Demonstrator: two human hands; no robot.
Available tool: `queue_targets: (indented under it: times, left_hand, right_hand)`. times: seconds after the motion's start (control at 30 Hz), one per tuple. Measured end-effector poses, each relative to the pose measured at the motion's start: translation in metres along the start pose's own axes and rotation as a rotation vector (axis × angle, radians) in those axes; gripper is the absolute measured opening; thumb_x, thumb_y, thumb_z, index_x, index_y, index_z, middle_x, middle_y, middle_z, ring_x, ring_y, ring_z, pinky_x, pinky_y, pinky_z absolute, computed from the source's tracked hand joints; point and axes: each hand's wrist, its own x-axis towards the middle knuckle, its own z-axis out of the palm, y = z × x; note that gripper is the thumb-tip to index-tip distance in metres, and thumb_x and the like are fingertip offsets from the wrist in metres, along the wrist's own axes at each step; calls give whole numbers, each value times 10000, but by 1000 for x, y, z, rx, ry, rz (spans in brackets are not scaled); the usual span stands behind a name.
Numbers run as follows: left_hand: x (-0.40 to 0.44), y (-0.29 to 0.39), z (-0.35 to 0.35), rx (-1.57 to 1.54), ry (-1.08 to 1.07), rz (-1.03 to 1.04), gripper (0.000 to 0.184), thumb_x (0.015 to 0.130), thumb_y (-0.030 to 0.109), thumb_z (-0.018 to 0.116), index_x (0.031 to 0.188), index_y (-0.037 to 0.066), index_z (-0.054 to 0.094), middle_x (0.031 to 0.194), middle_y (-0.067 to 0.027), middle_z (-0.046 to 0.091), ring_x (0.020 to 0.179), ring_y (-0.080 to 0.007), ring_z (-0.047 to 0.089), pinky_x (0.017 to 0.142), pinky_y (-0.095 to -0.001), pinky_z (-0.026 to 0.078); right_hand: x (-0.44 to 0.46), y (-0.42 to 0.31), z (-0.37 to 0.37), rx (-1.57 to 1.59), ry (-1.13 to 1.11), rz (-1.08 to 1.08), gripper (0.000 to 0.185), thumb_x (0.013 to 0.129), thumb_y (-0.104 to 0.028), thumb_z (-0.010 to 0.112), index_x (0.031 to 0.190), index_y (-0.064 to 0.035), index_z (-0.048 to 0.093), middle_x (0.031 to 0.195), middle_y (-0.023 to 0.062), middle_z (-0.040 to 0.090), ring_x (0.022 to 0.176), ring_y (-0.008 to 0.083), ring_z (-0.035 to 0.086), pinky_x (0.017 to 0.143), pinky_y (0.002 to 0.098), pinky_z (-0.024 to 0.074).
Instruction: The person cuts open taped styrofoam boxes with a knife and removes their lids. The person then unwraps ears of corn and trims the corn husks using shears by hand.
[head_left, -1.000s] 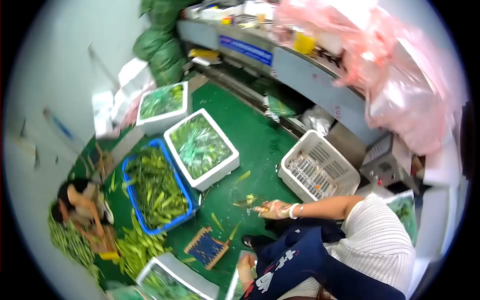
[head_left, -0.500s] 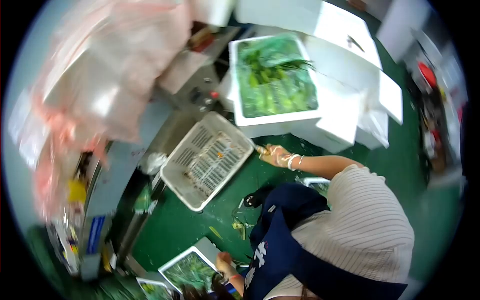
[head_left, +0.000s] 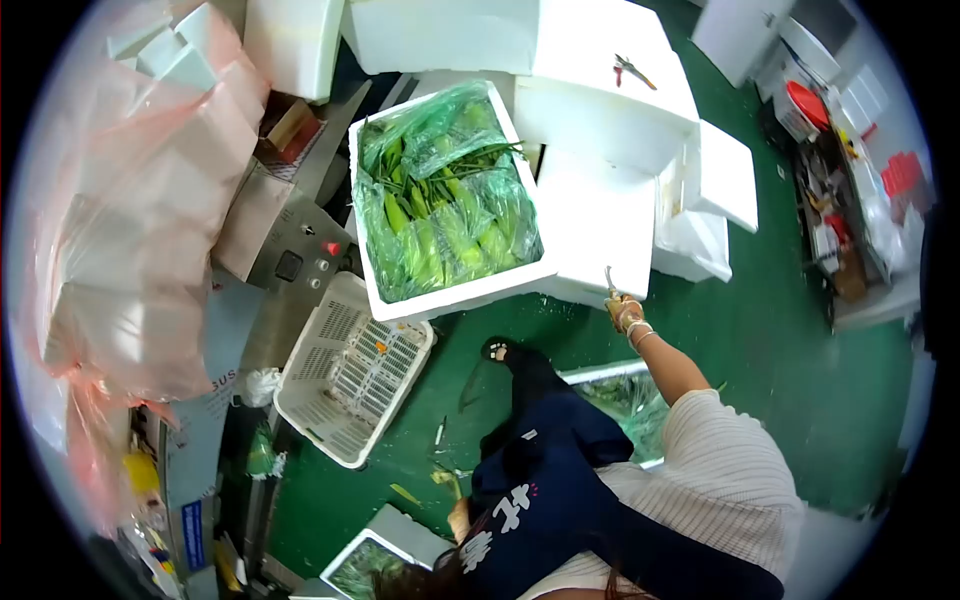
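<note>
My right hand (head_left: 625, 312), on the outstretched arm, is closed round a small tool (head_left: 609, 280) with a thin tip, near the lower edge of a white foam box (head_left: 590, 225). Low in the view, my left hand (head_left: 459, 520) is partly hidden by the dark blue apron (head_left: 560, 450); its fingers look closed, and what they hold is unclear. Pale green scraps (head_left: 446, 478) lie beside it. A large foam box (head_left: 465, 297) holds green vegetables (head_left: 440, 240) under clear plastic.
An off-white plastic basket (head_left: 355, 370) stands on the green floor. Foam boxes of greens sit behind my arm (head_left: 645, 405) and at the bottom (head_left: 375, 565). Pliers-like tools (head_left: 635, 72) rest on a foam box. Pink plastic wrap (head_left: 150, 250) covers things at left; cluttered shelves (head_left: 840, 230) stand right.
The view has swung round from the blue crate and the other person to the stacked foam boxes. My right hand now appears beside these boxes, still closed round the tool.
</note>
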Motion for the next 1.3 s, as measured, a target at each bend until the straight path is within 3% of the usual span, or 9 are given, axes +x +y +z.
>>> queue_targets:
  times: [0.5,0.6,0.77,0.8,0.93,1.1,1.13,1.17,1.3]
  left_hand:
    - [-17,84,27,215,72,-106,277,842,268,514,976,57,634,966,-120,646,863,-234,624,738,-322,492]
    - [14,150,77,215,89,-64,278,846,261,502,993,61,629,981,-124,644,872,-241,626,743,-326,496]
    - [27,231,133,210,147,-32,283,853,248,482,1022,68,622,1007,-130,641,888,-252,629,751,-334,501]
    - [21,234,138,201,165,-42,285,855,245,478,1028,69,621,1012,-131,640,891,-255,630,752,-336,502]
    - [-48,207,179,187,212,-133,292,860,234,462,1051,75,615,1032,-136,637,904,-264,633,759,-342,506]
    - [-59,84,249,50,383,-48,319,862,271,463,1072,83,612,1056,-186,626,948,-323,619,796,-380,497]
    - [-60,117,248,-8,426,-404,388,828,334,497,1100,81,607,1067,-228,609,995,-359,595,854,-397,467]
    - [-38,88,253,299,316,-299,455,778,357,532,1115,61,610,1104,-227,600,1066,-349,566,909,-381,438]
    - [-64,135,290,-283,566,-559,426,756,324,539,1030,19,651,1124,-223,595,1071,-350,566,918,-382,435]
  right_hand:
    - [118,-118,-103,-172,59,-290,633,767,-414,622,1212,4,455,1198,252,499,1100,370,519,938,412,428]
    - [246,-136,-137,-217,553,-788,647,790,-481,569,1180,25,464,1165,272,500,1056,397,517,913,445,419]
    - [420,-276,-250,-121,788,-485,708,695,-611,558,1096,-29,521,1031,179,589,888,353,593,814,404,468]
    - [418,-311,-270,-113,640,-265,663,702,-638,543,1012,-53,581,1004,163,607,866,333,598,828,398,460]
    - [507,-295,-267,57,203,-785,492,769,-500,580,1027,-83,632,1042,131,606,982,314,569,832,403,457]
    - [363,-289,-119,114,-337,-697,491,740,-424,592,1071,-61,594,1038,130,599,959,301,569,836,410,460]
    - [327,-287,-100,86,-460,-670,493,734,-409,595,1079,-57,586,1038,130,598,955,298,569,836,411,460]
    - [297,-289,-85,47,-571,-654,497,728,-394,597,1088,-52,578,1037,130,596,950,295,569,837,412,461]
    - [195,-307,-54,-105,-943,-658,518,704,-334,607,1122,-34,547,1034,128,591,932,285,570,840,418,463]
